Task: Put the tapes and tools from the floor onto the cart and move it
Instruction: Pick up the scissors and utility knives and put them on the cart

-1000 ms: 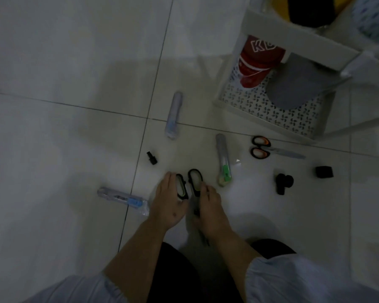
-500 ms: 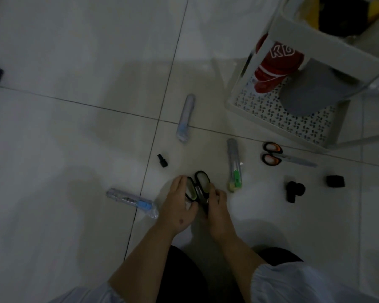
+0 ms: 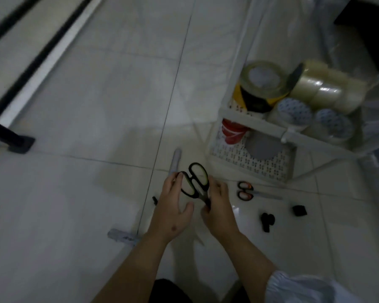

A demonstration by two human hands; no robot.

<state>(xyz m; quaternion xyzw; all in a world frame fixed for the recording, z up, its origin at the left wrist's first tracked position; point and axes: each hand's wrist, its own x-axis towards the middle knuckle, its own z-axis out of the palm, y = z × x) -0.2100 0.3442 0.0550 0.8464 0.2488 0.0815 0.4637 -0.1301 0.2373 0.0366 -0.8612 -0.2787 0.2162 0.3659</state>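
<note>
Black-handled scissors (image 3: 195,182) sit gripped between left hand (image 3: 173,206) and right hand (image 3: 219,206). Below lies pale tiled floor (image 3: 85,106); white cart (image 3: 258,125) stands near.

Dim indoor room; pale tiled floor (image 3: 96,106); white cart (image 3: 260,123) stocked with tape rolls (image 3: 263,78).

Black-handled scissors (image 3: 195,182), closed, raised at frame centre; orange-handled scissors (image 3: 246,190) flat on floor; tape rolls (image 3: 293,90) on white cart (image 3: 254,119), right.

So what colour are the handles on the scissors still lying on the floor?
Orange with black trim, seen in the head view.
</note>
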